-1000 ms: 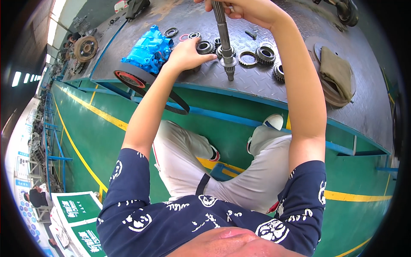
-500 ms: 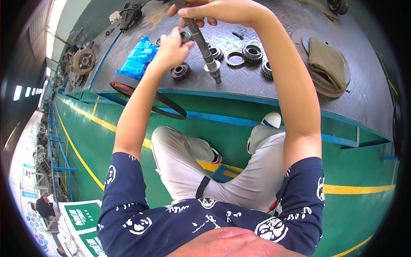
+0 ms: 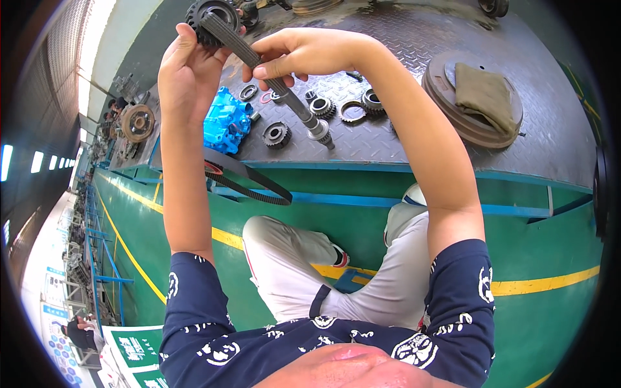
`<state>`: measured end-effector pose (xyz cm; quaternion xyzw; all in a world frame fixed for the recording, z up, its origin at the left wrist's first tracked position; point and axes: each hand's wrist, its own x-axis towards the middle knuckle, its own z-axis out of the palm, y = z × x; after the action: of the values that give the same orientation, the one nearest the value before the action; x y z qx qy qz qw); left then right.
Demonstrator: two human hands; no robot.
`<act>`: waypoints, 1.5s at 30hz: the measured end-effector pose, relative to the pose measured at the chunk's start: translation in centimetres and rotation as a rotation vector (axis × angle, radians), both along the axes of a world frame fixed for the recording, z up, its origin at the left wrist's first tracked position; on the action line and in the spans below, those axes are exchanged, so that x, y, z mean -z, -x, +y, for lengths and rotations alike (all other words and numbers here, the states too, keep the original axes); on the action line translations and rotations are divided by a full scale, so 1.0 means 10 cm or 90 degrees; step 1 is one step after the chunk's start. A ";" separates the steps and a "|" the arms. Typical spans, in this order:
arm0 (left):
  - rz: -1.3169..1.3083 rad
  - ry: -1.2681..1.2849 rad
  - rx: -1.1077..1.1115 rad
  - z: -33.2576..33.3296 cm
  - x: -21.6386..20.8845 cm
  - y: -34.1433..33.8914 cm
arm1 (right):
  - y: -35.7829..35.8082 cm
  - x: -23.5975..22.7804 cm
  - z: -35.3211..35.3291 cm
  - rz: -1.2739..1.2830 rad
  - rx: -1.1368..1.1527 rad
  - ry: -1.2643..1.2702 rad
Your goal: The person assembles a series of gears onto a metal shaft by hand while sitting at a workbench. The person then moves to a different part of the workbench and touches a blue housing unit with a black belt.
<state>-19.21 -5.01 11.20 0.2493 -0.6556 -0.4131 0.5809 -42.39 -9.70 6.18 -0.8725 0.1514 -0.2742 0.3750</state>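
In the head view, your left hand (image 3: 193, 74) has shifted leftward, cradling a gear (image 3: 196, 19) at the tilted shaft (image 3: 299, 108)'s upper end; your right hand (image 3: 304, 55) pinches the shaft over the bench (image 3: 550, 136). A loose pinch could let it slip.

Your shirt (image 3: 268, 349): white script-like marks across the navy chest and sleeves, among round white emblems (image 3: 414, 350).
Green panels (image 3: 134, 350) at your lower left: bold white characters with a smaller line alongside, all bordered in white.
Wall display (image 3: 55, 311) at your far left: blue strips and hexagons; any lettering there seems too small for you to read.
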 end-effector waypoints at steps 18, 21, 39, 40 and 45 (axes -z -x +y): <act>-0.465 0.244 -0.117 0.16 0.16 0.16 | 0.07 0.09 -0.12 -0.018 0.062 0.065; -0.485 0.245 -0.104 0.08 0.36 0.20 | 0.30 0.16 -0.20 0.047 0.094 -0.001; -0.613 0.367 -0.122 0.11 1.41 0.35 | -0.04 0.00 -0.20 -0.274 -0.030 -0.008; -0.640 0.372 -0.148 0.13 1.48 0.32 | 0.00 0.01 -0.19 -0.279 -0.035 -0.027; -0.569 0.362 -0.143 0.11 1.80 0.32 | 0.05 -0.12 0.02 -0.240 0.026 -0.019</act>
<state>-22.37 -3.88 -6.84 0.3021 -0.8942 -0.0084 0.3302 -42.88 -9.55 7.37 -0.7969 0.1001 -0.4378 0.4042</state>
